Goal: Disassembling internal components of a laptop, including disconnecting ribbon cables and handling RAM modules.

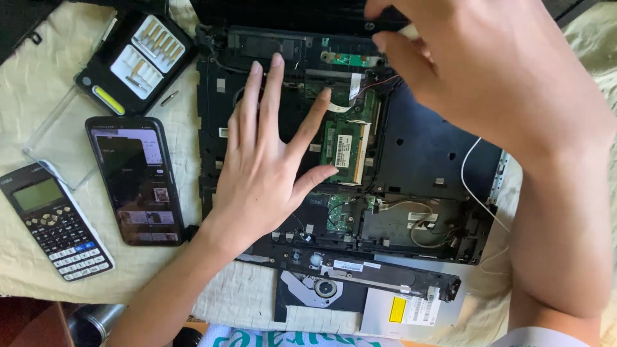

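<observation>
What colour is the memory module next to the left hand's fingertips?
Green, with black chips and a white label: the memory module beside the left hand. Head view shows it.

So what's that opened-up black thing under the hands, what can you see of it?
It's a laptop lying flat on a cream cloth, cover off. Black plastic frame, green boards, thin wires and a disc drive at the near edge are exposed. The left hand rests spread on it; the right hand reaches to its far edge.
</observation>
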